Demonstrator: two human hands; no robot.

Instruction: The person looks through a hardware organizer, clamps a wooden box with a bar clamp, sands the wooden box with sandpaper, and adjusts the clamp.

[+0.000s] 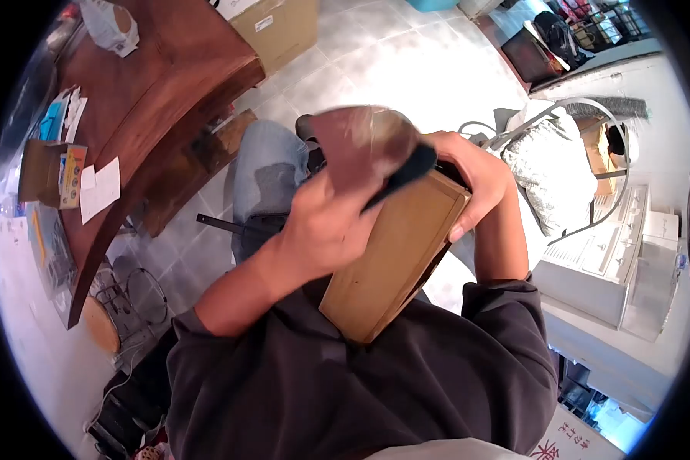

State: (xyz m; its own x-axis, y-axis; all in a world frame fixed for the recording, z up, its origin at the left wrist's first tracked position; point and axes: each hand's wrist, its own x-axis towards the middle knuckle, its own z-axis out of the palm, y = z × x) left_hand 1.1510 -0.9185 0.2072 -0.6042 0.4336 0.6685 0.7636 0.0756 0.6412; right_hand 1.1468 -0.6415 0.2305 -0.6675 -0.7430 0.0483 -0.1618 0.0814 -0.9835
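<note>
Your right hand (487,180) clasps the far end of the cardboard box (391,249), whose near end sits against your shirt (337,383). Your left hand (322,230) is closed around a blurred brown-and-dark item (360,146). The box looks light and stiff but crushable; hold it by its firm edges.

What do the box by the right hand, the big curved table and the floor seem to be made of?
Box: likely cardboard, matte, plain brown with folded edges.
Table: looks like wood, reddish-brown with slight sheen and darker streaks; possibly veneer.
Floor: probably glazed tile, grey, with joint lines and bright glare.
</note>
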